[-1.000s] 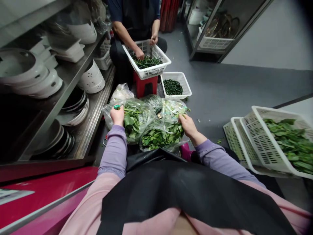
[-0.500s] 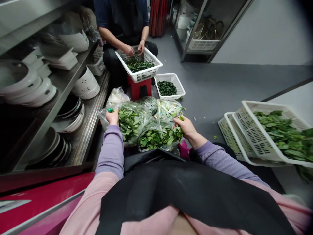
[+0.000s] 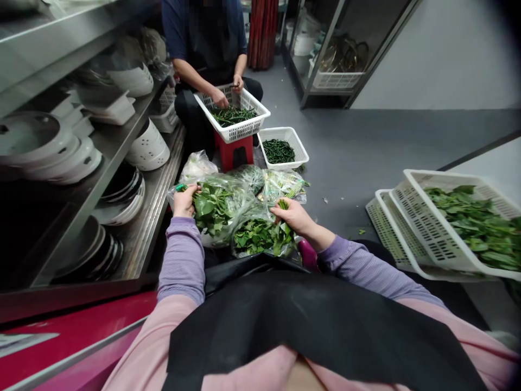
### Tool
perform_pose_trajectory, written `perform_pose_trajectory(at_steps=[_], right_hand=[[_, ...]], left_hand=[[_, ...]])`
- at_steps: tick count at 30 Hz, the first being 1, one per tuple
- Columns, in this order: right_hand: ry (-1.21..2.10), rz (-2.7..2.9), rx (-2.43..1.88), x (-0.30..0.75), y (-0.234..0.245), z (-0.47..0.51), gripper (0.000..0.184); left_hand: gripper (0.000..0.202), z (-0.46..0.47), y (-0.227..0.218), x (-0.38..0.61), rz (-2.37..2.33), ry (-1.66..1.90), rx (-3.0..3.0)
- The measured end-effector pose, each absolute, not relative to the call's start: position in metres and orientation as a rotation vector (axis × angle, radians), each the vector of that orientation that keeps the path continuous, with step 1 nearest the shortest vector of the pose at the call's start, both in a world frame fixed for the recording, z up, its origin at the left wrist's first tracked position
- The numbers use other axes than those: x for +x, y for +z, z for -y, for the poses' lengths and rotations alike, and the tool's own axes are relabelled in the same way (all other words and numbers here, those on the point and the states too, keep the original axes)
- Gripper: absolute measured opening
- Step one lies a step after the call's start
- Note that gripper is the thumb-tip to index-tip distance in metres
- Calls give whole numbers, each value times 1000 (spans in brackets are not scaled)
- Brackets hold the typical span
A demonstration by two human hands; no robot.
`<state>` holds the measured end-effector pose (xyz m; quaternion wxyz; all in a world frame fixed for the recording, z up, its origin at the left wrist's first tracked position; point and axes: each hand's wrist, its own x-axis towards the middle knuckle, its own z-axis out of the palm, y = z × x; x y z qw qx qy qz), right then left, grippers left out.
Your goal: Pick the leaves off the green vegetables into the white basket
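Note:
My left hand is closed with fingertips pinched on leafy green stems; a small bright green thing shows at its fingers, its kind unclear. Leaves beside it lie over an opened clear plastic bag of leafy greens. My right hand is closed around a bunch of leafy greens, stems poking up above the fingers and leaves hanging below. Under that bunch sits a second clear bag of greens.
Stacked white baskets with leafy greens stand at right. Ahead, a person picks through thin green peppers in a white basket over a red stool. Another pepper basket is on the floor. A metal dish shelf lines the left.
My right hand has moved left with its bunch, closer to the bags. My left hand has shifted slightly down. The other person's hand has dipped into the pepper basket.

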<state>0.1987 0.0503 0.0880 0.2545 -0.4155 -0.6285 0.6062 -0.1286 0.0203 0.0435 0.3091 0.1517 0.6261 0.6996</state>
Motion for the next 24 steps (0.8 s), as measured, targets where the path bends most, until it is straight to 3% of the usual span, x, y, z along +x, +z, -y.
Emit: perform_pose_trajectory(at_steps=[9,13,16,19,24], right_hand=[[1588,1833,-1028,182,85,-55,33],[1327,1949,-1041,179,97,-55,26],[1054,2131,-910,175,117,-51,16],[930,2442,-688,170,132,-48,19],[824,2811,-739,187,109,-51,14]], left_hand=[[21,20,89,-115,-1462,1776,828],[25,31,101,-111,-1367,1761,967],[33,32,102,-94,-1243,1706,1057],[33,33,97,-52,-1084,1583,1080],[31,32,76,15,-1014,1317,920]])
